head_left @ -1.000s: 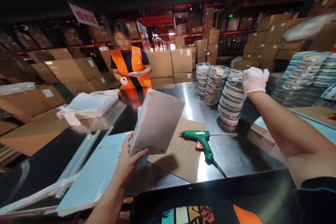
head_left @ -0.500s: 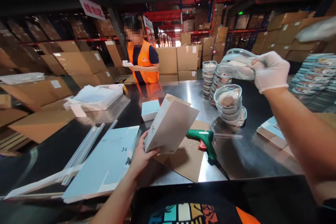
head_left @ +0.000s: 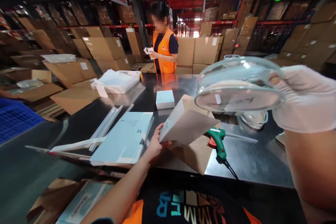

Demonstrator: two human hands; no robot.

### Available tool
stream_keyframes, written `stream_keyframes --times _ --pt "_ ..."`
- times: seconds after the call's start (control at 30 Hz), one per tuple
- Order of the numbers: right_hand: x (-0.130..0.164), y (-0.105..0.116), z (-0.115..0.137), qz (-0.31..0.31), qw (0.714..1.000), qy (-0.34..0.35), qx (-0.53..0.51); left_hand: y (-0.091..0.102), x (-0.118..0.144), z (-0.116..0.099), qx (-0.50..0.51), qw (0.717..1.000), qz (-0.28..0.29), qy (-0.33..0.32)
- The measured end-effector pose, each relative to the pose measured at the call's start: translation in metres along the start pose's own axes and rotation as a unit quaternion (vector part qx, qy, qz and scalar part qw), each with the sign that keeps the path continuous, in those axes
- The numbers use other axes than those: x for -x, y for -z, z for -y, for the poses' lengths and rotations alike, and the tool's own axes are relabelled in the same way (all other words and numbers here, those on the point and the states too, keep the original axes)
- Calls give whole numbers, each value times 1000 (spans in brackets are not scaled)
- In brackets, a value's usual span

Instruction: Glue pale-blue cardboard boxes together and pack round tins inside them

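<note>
My left hand (head_left: 156, 144), bare, grips the lower left edge of a white cardboard box (head_left: 183, 122), which is tilted above the table. In a white glove, my right hand (head_left: 306, 96) pinches the edge of a clear plastic case (head_left: 238, 84). The case is raised close to the camera and has something pale inside. Below the box lies a brown cardboard sheet (head_left: 198, 159). A green glue gun (head_left: 217, 141) with a red trigger rests beside it, a clear glue stick (head_left: 243, 137) at its back end.
Flat light-blue printed cartons (head_left: 122, 138) and clear sticks (head_left: 105, 126) lie at the left. Behind are a small light-blue box (head_left: 165, 99) and a white tray (head_left: 118, 82). A person in an orange vest (head_left: 165, 50) stands across the table. Another clear case (head_left: 254, 119) sits at right.
My right hand has brought the clear case left and nearer the camera, over the table. The white box stays in my left hand, tipped further. The view has turned right to left.
</note>
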State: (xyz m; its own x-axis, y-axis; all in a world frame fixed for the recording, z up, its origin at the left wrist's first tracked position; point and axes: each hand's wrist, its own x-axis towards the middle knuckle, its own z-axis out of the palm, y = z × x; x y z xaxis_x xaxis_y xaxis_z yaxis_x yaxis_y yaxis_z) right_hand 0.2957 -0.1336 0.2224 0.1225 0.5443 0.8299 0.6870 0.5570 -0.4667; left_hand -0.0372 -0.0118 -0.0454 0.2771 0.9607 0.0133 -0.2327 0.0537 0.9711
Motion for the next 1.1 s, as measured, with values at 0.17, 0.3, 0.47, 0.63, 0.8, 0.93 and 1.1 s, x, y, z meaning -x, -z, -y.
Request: stream_keyframes --times 0.17,0.3,0.47,0.63,0.8,0.93,1.1 --pt "9 -38 -4 204 979 -3 -19 -13 2 14 20 998 59 0" --pt "37 -60 -20 191 980 55 19 -28 1 34 -45 994 96 19" --pt "121 -68 -54 59 996 -57 -44 -27 6 42 -158 986 37 -28" --pt "185 -117 -52 113 969 -177 -132 -25 17 21 -186 969 -14 -159" --pt "173 -154 -40 43 928 -314 -197 -30 16 2 -233 951 -64 -194" --pt "164 -159 -38 -4 932 -344 -111 -33 20 5 -255 930 -61 -258" --pt "145 -118 -58 114 920 -362 91 -12 19 0 -331 909 -28 -252"
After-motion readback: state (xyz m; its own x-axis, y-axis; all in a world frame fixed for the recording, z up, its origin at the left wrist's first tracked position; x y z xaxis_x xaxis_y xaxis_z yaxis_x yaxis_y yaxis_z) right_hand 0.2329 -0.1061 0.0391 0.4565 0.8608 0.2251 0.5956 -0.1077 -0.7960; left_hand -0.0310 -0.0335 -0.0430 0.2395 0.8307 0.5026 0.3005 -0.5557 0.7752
